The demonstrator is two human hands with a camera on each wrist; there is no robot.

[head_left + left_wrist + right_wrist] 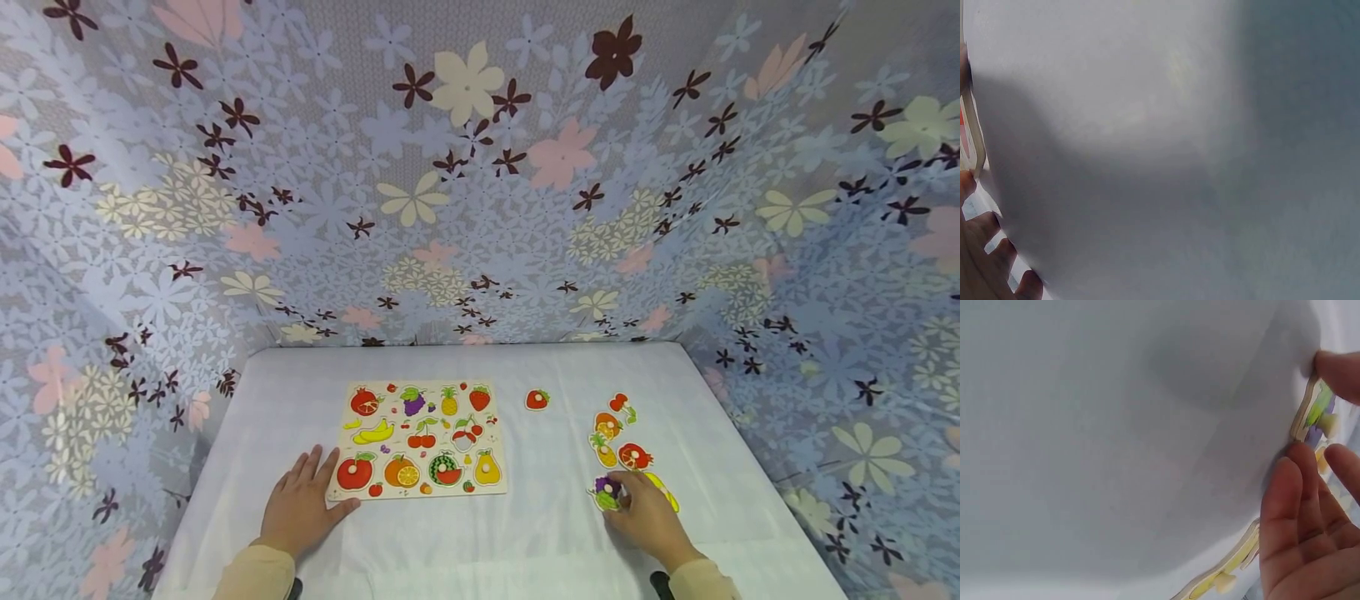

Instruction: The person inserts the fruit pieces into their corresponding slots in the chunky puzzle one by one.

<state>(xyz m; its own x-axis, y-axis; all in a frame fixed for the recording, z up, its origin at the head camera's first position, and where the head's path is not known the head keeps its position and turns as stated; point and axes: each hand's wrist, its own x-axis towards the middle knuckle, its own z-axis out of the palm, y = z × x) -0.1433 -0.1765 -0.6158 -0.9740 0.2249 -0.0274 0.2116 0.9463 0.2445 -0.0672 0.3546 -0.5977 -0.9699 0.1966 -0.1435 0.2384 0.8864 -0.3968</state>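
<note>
My left hand (300,504) lies at the left edge of a wooden fruit puzzle board (457,492), fingers extended along its side and thumb at the lower left corner. In the left wrist view only fingertips (1004,256) and a strip of the board (979,144) show. My right hand (648,517) pinches a grape puzzle piece (604,492) by its edges, between thumb and fingers. The right wrist view shows this grape piece (1319,412) with its small knob. Beside that hand, partly hidden by it, lies a banana piece (663,492).
Further loose pieces lie on the white cloth (555,533): a strawberry (537,400), cherries (619,403), an orange (608,426), a pineapple (603,450) and a pomegranate (636,456). The board's bottom row includes a knobbed apple (355,473). Flowered fabric (465,250) surrounds the table.
</note>
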